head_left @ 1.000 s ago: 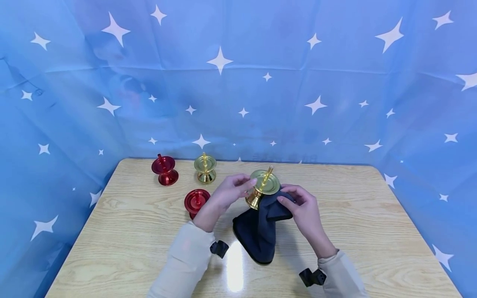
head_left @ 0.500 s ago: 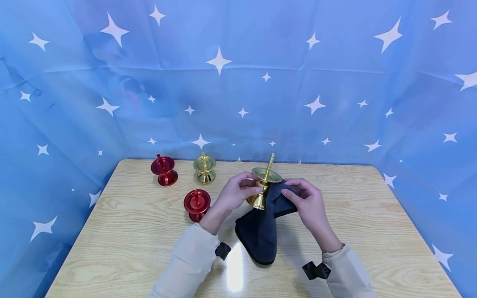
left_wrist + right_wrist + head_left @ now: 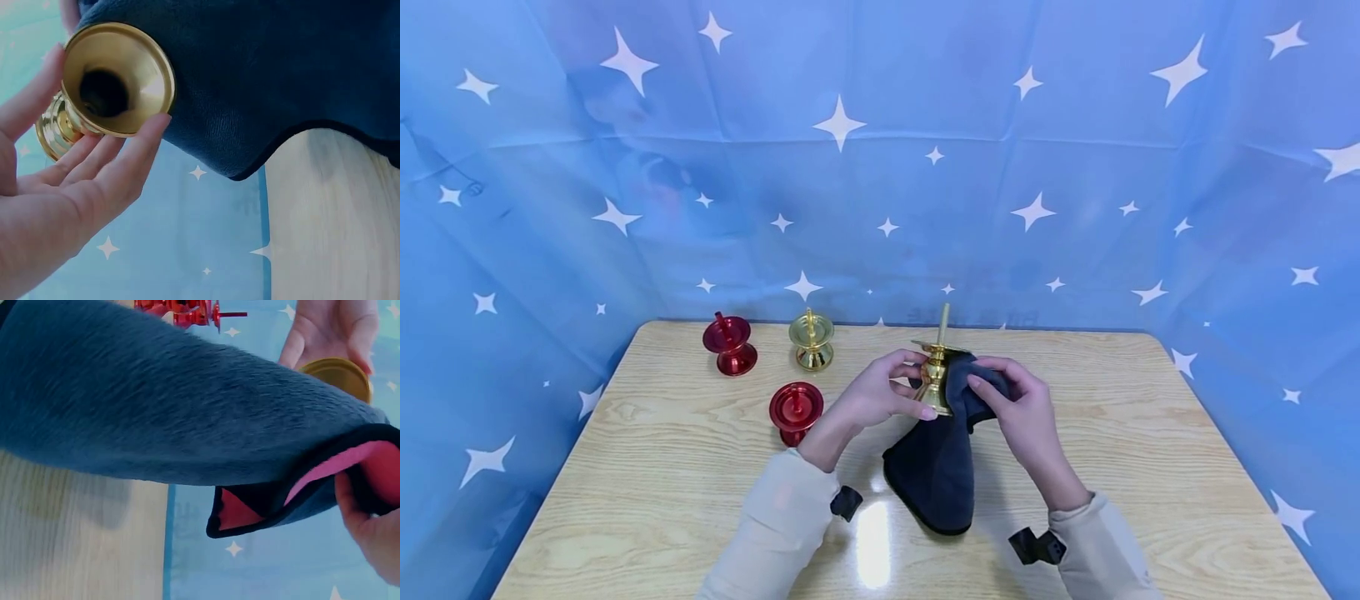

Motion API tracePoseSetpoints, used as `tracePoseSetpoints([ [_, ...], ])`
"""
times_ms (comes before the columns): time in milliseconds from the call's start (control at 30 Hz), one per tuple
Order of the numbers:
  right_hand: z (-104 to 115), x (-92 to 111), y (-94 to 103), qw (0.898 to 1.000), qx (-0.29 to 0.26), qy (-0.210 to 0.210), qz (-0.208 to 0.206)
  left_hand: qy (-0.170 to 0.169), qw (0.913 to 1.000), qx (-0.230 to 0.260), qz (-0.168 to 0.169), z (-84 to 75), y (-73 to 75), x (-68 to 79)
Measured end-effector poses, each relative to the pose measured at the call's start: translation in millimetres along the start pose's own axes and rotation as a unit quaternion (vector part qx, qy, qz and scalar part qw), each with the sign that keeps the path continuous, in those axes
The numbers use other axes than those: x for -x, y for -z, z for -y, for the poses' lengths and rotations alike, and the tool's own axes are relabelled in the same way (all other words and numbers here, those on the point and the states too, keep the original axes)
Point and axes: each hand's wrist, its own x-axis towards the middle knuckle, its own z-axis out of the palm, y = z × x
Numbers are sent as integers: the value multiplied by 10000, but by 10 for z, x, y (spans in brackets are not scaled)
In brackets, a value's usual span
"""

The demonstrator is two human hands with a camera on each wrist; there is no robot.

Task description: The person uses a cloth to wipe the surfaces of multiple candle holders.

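Note:
In the head view, my left hand (image 3: 880,396) holds a shiny gold candle holder (image 3: 933,379) by its flared base, above the middle of the table. Its dish shows almost edge-on, with the spike pointing up and away. The hollow underside of the base (image 3: 147,81) faces the left wrist camera, thumb and fingers spread around its rim. My right hand (image 3: 1018,408) pinches a dark blue cloth (image 3: 943,475) with black edging against the right side of the holder. The rest of the cloth hangs toward the table. A pink reverse side (image 3: 382,465) shows in the right wrist view.
Left of the hands, a red candle holder (image 3: 797,408) stands near my left forearm. Farther back are another red one (image 3: 737,346) and a gold one (image 3: 812,343). The wooden table (image 3: 1150,467) ends at a blue star-patterned curtain (image 3: 880,192).
The gold candle holder has tipped away, so its dish went from face-up to edge-on. My left fingers have slid down to its base. The right hand and cloth shifted slightly right.

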Motion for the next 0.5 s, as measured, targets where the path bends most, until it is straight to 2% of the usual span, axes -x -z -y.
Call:
tracePoseSetpoints([
  [133,-14,36,-13,9986,268,-23,459,128,9996,-111,-206,7,-4,5],
  [233,-28,52,-22,9959,624,136,646,154,9994,-190,-250,13,-4,10],
  [367,-54,56,-24,9934,843,426,657,138,9998,-15,-136,16,2,21],
  [500,-94,55,-13,9955,742,240,541,104,9993,317,146,12,22,34],
])
